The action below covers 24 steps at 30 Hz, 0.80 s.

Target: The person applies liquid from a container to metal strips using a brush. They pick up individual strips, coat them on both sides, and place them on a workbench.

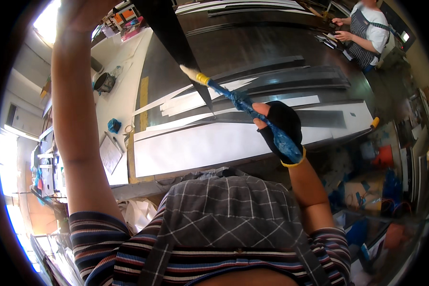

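My right hand (283, 126), in a black glove with bare fingertips, is closed around the blue-wrapped handle of a brush (240, 101). The brush's pale bristles and yellow collar point up and to the left, over the table. My left hand (88, 14) is raised at the top left edge, blurred, with its fingers out of sight. Close beside it a long dark strip (169, 38) slants down to the middle of the table; whether that hand grips it is hidden. A white sheet (176, 150) lies along the near edge, with white and dark strips on and behind it.
A dark pot (105, 83), a blue crumpled bundle (114, 125), a tape roll (128, 128) and a notepad (110, 155) with a pen lie at the table's left. Across the table at the far right stands a person (367, 35) in a striped apron. Cluttered shelves are at right.
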{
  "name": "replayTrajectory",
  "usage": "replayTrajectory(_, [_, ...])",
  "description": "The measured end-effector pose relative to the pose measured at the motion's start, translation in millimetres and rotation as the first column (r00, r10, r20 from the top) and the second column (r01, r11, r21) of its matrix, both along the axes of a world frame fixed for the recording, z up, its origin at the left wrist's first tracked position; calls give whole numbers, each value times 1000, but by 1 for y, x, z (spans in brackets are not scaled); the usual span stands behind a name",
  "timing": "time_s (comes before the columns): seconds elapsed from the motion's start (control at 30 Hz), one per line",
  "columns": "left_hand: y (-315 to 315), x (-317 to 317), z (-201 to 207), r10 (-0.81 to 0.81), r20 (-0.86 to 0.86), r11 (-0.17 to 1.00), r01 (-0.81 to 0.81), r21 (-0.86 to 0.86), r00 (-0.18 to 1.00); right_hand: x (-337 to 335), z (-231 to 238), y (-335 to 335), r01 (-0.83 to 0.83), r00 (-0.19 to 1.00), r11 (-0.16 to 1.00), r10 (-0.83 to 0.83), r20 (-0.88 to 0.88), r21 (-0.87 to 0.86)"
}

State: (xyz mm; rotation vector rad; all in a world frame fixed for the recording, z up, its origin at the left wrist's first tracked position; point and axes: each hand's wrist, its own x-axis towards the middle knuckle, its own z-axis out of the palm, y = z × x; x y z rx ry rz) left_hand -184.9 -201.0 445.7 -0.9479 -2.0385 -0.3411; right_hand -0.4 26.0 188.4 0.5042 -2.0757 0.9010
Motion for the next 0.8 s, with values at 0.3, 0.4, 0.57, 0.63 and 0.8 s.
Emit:
replayTrajectory(0.3, [-2, 9, 10, 181, 24, 981, -179, -74, 983, 10, -47, 1, -60, 996, 992, 51, 77, 110])
replayTrajectory(0.4, [-8, -5, 10, 219, 92, 975, -216, -42, 971, 11, -35, 4, -41, 989, 977, 11, 144, 207])
replayTrajectory(0.57, [-19, -23, -2, -294, 182, 955, 281, 94, 938, -6, 14, -4, -65, 998, 992, 66, -7, 109])
replayTrajectory(0.63, [-25, -40, -1, -543, 238, 840, 516, 169, 805, -17, 42, -12, -79, 987, 989, 96, -132, 128])
replayTrajectory(0.8, [-5, -26, 2, -411, 360, 907, 334, 258, 838, -28, 83, -9, -35, 979, 991, 60, -194, 129])
